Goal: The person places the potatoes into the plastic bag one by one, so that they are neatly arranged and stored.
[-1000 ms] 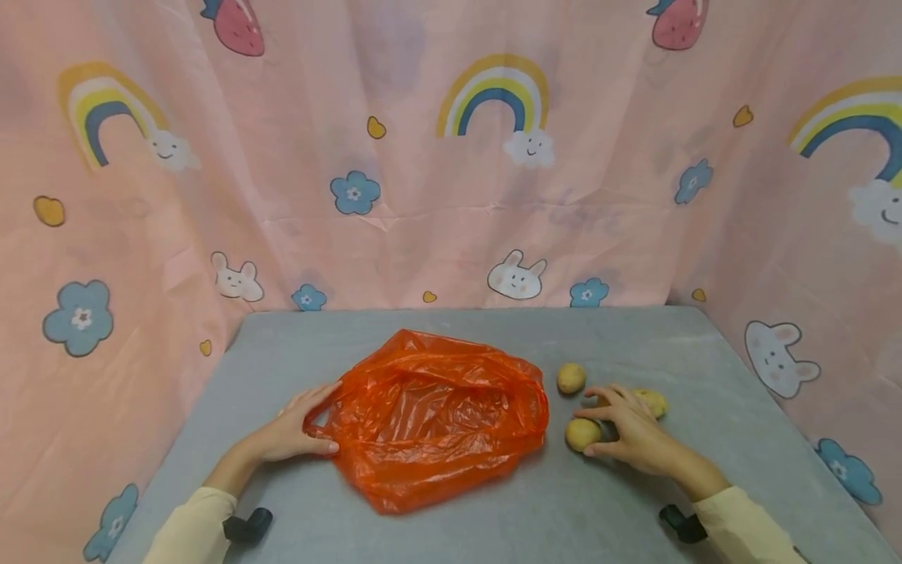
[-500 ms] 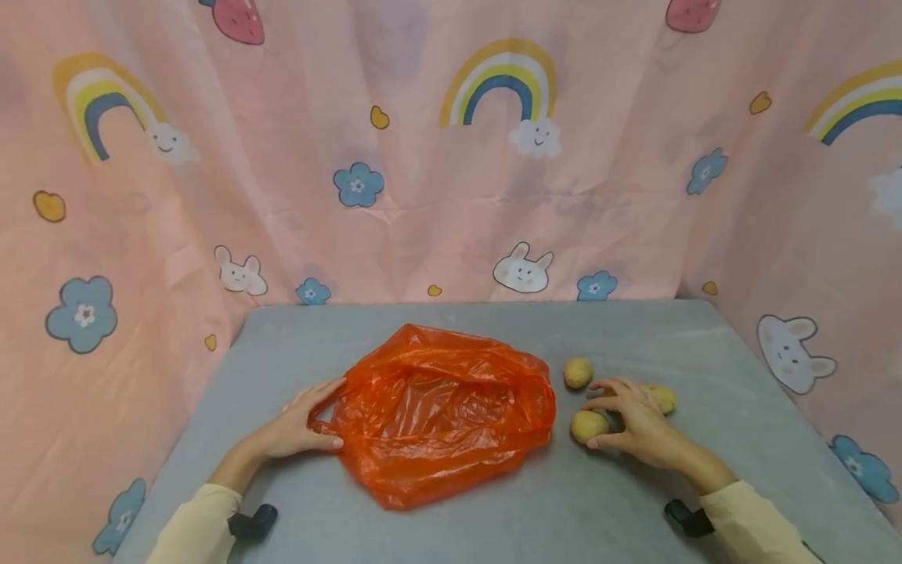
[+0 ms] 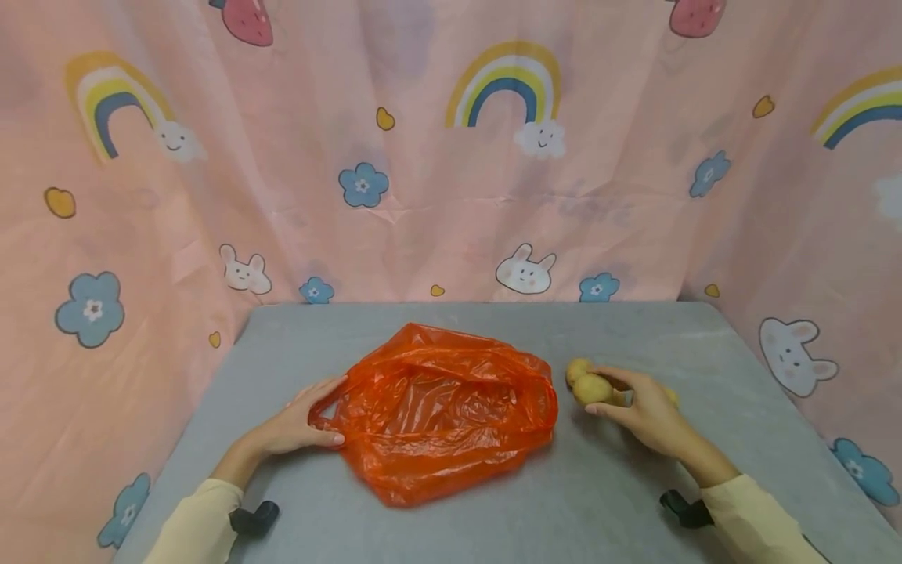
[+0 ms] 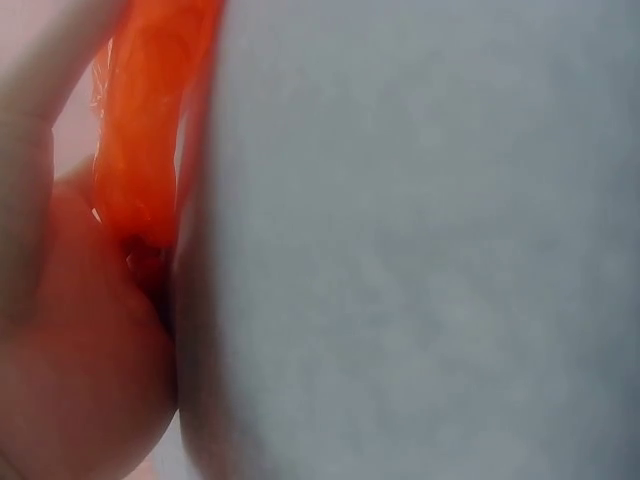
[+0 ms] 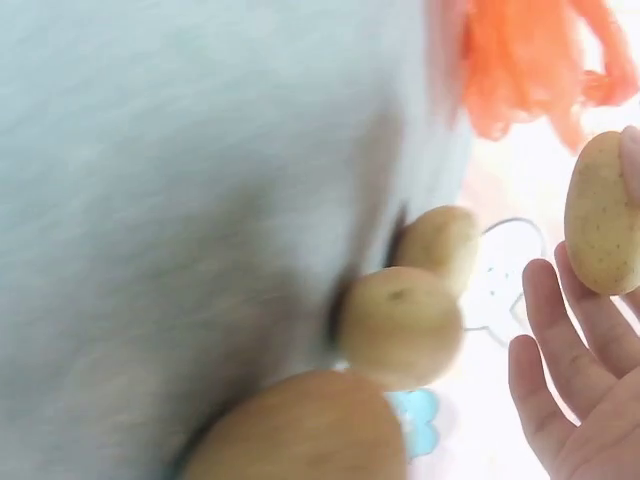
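An orange plastic bag (image 3: 437, 466) lies on the grey table with its mouth spread open. My left hand (image 3: 299, 421) rests at the bag's left end, fingers and thumb extended and touching the film at the handle. In the left wrist view, a strip of orange film (image 4: 145, 150) hangs beside the fingers. To the right of the bag, my right hand (image 3: 648, 411) pinches a potato (image 3: 592, 388) between thumb and fingers. The right wrist view shows this held potato (image 5: 603, 215) off the table, other fingers extended below it.
Behind the held potato sits another potato (image 3: 578, 368). One more potato (image 3: 672, 395) is mostly covered by the right hand. Several potatoes, such as the middle one (image 5: 400, 325), appear in the right wrist view. A patterned pink curtain (image 3: 423, 157) surrounds the table.
My right hand has taken the near potato up off the table and moved it slightly away from me. The left hand and the bag stay put; the head view has shifted a little.
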Demonstrator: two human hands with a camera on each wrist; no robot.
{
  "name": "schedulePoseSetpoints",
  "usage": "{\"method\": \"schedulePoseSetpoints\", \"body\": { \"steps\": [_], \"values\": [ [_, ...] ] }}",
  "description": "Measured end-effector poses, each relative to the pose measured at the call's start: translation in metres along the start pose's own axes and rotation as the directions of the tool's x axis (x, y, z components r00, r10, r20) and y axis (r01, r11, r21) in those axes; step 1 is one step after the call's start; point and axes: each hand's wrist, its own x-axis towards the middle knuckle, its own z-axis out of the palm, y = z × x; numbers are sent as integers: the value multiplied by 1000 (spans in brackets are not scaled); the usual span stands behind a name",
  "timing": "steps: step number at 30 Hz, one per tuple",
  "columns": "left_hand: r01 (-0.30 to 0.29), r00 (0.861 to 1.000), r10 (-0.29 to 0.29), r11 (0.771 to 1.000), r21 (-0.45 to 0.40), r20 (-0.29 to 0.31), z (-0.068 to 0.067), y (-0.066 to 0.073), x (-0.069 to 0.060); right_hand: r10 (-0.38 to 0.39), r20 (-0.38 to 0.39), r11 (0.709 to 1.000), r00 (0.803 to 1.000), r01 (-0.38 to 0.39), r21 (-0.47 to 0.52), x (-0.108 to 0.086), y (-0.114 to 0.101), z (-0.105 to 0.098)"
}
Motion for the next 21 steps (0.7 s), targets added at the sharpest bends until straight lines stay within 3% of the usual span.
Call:
{"method": "schedulePoseSetpoints", "body": {
  "steps": [7, 16, 21],
  "values": [
    [-12, 1000, 12, 1000, 3, -5, 1, -2, 0, 50, 7, 998, 999, -50, 47, 13, -25, -6],
    [-44, 999, 44, 999, -7, -18, 2, -6, 2, -85, -29, 987, 996, 88, 133, 32, -57, 4],
    [-38, 999, 38, 999, -10, -22, 1, -6, 2, -91, 9, 975, 996, 87, 204, 41, -72, 19]
  ]
}}
